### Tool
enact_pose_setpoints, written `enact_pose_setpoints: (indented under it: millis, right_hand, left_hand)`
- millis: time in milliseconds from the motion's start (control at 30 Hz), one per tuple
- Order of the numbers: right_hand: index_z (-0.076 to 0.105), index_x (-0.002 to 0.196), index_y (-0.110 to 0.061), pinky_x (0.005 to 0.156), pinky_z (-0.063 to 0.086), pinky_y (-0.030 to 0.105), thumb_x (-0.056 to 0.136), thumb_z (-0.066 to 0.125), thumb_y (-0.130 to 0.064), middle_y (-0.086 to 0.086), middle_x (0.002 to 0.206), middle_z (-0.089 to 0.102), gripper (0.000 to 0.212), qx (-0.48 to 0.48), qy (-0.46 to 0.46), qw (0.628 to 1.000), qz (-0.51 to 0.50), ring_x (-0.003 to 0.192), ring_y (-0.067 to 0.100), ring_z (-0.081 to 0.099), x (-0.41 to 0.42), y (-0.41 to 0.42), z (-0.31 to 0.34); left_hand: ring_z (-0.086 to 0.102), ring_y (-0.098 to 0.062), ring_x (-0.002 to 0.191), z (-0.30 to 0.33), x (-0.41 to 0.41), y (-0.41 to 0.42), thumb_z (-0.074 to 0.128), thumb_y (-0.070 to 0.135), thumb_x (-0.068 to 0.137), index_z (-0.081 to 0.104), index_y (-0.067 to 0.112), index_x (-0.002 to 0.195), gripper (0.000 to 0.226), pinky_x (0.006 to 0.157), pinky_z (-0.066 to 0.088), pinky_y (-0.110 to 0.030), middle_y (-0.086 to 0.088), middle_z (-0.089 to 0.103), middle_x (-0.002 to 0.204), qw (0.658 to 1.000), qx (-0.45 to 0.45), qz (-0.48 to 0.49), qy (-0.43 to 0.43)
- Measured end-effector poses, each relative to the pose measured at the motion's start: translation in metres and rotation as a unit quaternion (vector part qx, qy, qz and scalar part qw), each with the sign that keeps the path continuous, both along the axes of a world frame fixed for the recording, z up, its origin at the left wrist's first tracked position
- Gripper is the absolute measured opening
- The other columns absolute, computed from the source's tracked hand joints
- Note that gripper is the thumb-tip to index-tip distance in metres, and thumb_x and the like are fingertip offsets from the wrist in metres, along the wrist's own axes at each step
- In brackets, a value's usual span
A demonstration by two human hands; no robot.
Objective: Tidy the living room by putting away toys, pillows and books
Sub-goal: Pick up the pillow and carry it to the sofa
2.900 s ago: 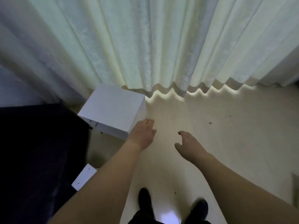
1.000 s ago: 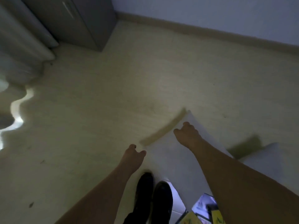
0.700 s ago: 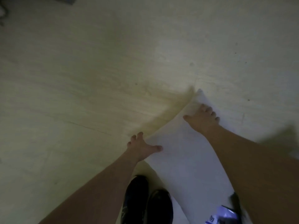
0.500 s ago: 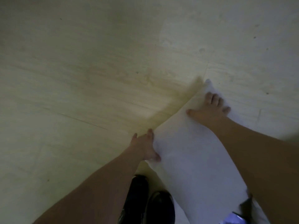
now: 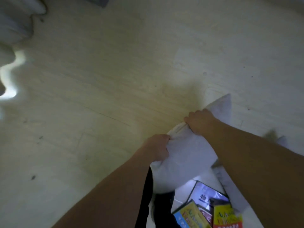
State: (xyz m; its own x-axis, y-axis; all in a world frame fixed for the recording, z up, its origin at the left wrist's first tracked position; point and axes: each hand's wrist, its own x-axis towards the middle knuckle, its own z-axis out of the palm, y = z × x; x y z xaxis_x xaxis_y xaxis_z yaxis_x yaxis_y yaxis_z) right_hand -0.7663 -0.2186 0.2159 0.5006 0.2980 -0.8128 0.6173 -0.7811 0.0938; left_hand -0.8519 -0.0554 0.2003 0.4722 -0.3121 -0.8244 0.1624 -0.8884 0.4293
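While both hands, left (image 5: 157,148), right (image 5: 199,121), grip it, white pillow (image 5: 184,158) bunched, soft, creased

Both hands grip a white pillow (image 5: 185,155) by its bunched upper edge: the left hand (image 5: 157,148) at the near corner, the right hand (image 5: 199,121) farther along. Pale floor (image 5: 115,71) fills the view. Colourful books (image 5: 209,209) lie at the bottom, below the pillow. A curtain hem (image 5: 14,22) shows top left.
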Motion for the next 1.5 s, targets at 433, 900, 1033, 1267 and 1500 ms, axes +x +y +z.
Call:
enact_pose_setpoints:
  millis: [433, 900, 1033, 1267, 1500]
  right_hand:
    - [0.055, 0.129, -0.024, 0.085, 0.046, 0.035, 0.102, 0.034, -0.025, 0.008, 0.123, 0.062, 0.034, 0.170, -0.050, 0.984, 0.020, 0.108, 0.028, 0.061, -0.099, 0.135, 0.344]
    - [0.043, 0.140, -0.025, 0.097, 0.043, 0.037, 0.099, 0.038, -0.022, 0.008, 0.135, 0.055, 0.041, 0.208, -0.047, 0.925, 0.315, 0.122, 0.027, 0.054, -0.315, 0.335, 0.488]
    - [0.048, 0.136, -0.027, 0.098, 0.043, 0.036, 0.098, 0.040, -0.023, 0.007, 0.137, 0.053, 0.038, 0.202, -0.029, 0.893, 0.401, 0.124, 0.026, 0.053, -0.420, 0.401, 0.503]
    - [0.052, 0.125, -0.016, 0.095, 0.043, 0.034, 0.094, 0.042, -0.020, 0.010, 0.133, 0.055, 0.032, 0.215, 0.019, 0.809, 0.546, 0.122, 0.029, 0.053, -0.668, 0.512, 0.521]
    - [0.052, 0.119, -0.013, 0.095, 0.040, 0.035, 0.093, 0.044, -0.019, 0.010, 0.130, 0.055, 0.028, 0.234, 0.114, 0.722, 0.641, 0.120, 0.030, 0.051, -0.879, 0.593, 0.542]
  left_hand:
    - [0.063, -0.034, 0.105, 0.357, -0.100, 0.157, 0.058, 0.027, 0.084, 0.056, 0.033, 0.122, 0.038, 0.086, 0.053, -0.042, -0.005, 0.066, 0.112, 0.942, 0.237, -0.027, -0.235]
    - [0.062, -0.031, 0.100, 0.481, -0.409, 0.277, 0.057, 0.026, 0.079, 0.056, 0.025, 0.115, 0.036, 0.084, 0.046, -0.036, -0.006, 0.064, 0.110, 0.887, 0.324, 0.268, -0.194]
    - [0.064, -0.029, 0.101, 0.503, -0.524, 0.310, 0.055, 0.025, 0.080, 0.058, 0.027, 0.118, 0.038, 0.080, 0.045, -0.033, -0.005, 0.067, 0.110, 0.860, 0.345, 0.332, -0.176]
    - [0.064, -0.027, 0.098, 0.519, -0.789, 0.357, 0.052, 0.027, 0.082, 0.057, 0.028, 0.111, 0.029, 0.070, 0.036, -0.030, -0.004, 0.067, 0.107, 0.799, 0.366, 0.466, -0.105]
    - [0.062, -0.027, 0.096, 0.553, -1.004, 0.367, 0.055, 0.026, 0.077, 0.053, 0.032, 0.100, 0.024, 0.072, 0.043, -0.031, -0.002, 0.067, 0.105, 0.685, 0.376, 0.622, -0.052]
